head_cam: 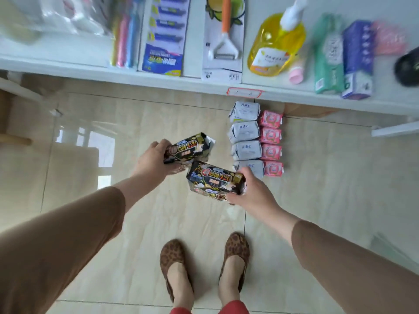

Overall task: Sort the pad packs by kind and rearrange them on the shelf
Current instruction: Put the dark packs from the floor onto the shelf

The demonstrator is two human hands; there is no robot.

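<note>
Black-and-gold pad packs fill both hands of a person standing over a glossy beige tiled floor (113,223), seen from a head-worn camera looking straight down. Left hand (152,160) has its fingers curled over the near end of one black pack (189,147), holding it up and tilted; a second pack seems to sit beneath it in the same grip, though blur makes that hard to confirm. Right hand (251,189) grips the right end of another black pack (215,179), with a matching pack (210,196) showing just under it. The two bundles nearly meet between the hands, above the floor.

Just to the right of them, set against the foot of a white shelf (136,83), stand two neat columns of packs touching side by side: four grey-white packs marked ABC (246,129) and four smaller pink packs (271,142). The lowest grey-white pack is partly hidden behind the right hand.

On the shelf lie toothbrushes (123,39), a blue carded pack (165,35), a carded peeler with an orange handle (224,35), a yellow spray bottle (277,44), green (327,57) and blue (358,60) tissue packs. A red-edged label (243,92) is fixed to the shelf edge. Brown sleeves (68,234) cover both forearms, and leopard-print slippers (235,252) show below
</note>
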